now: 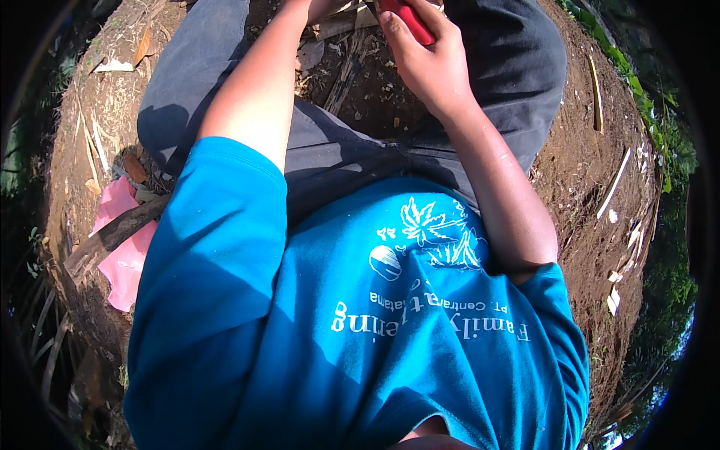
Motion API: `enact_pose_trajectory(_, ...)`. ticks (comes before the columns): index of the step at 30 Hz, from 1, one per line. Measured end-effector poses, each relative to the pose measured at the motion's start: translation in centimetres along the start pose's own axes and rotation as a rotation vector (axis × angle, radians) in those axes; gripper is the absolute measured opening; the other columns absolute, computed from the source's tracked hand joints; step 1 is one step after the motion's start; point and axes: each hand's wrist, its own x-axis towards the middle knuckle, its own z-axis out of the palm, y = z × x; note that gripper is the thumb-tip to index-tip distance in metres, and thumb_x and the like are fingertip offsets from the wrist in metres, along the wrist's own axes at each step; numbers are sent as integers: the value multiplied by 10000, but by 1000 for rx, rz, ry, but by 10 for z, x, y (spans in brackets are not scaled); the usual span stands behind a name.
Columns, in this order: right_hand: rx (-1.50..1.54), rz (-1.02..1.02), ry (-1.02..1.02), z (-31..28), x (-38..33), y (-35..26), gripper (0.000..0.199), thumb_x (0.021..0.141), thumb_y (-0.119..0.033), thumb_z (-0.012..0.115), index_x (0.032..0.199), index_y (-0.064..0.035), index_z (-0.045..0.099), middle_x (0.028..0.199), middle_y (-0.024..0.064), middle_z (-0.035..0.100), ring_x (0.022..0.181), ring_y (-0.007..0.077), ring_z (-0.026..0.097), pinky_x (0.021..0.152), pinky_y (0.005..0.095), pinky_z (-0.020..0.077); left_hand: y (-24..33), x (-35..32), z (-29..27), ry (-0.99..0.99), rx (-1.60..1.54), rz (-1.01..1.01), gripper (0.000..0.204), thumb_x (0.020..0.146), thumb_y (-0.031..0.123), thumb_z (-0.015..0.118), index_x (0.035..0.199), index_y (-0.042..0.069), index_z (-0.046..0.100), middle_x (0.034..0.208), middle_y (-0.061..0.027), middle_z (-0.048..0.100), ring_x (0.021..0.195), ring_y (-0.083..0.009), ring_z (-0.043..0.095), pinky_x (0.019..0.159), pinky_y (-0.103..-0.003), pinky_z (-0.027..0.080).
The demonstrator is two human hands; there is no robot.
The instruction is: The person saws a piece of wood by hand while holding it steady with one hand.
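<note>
My right hand (433, 64) is closed around the smooth red handle of a tool (411, 21) at the top edge, with the thumb pressed along it. A thin dark part shows beside the handle, but the tool's working end is cut off. Only the heel of my left hand (319, 7) comes into view, to the left of the right hand; its fingers are out of frame. Between the hands, pale flat pieces of wood or bamboo (349, 22) lie over the ground, partly cut off by the top edge.
I sit on brown soil (574, 195) with dark trousers (337, 142) spread apart. Pale slivers (613, 184) and shavings are scattered on the right. At the left, a thick stick (116, 234) lies across a pink plastic sheet or bag (124, 274). Green plants (637, 86) border the ground.
</note>
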Motion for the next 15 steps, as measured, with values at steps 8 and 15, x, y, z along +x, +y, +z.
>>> enact_pose_trajectory(8,-80,263,-88,-51,-2,-91,450,1021,-178,644,1432,-6,580,760,-5,586,625,41,490,559,197,389,18,-14,-11,-21,-55,-28,461,953,366,521,1042,-27,744,1099,-313,705,1020,-460,703,866,-541,539)
enact_pose_trajectory(15,-50,352,-117,-97,-81,-120,464,1039,-212,645,1463,-39,570,620,-49,531,481,14,427,455,186,352,-47,34,41,115,14,103,465,925,394,588,853,-33,756,878,-285,714,893,-454,713,829,-553,535)
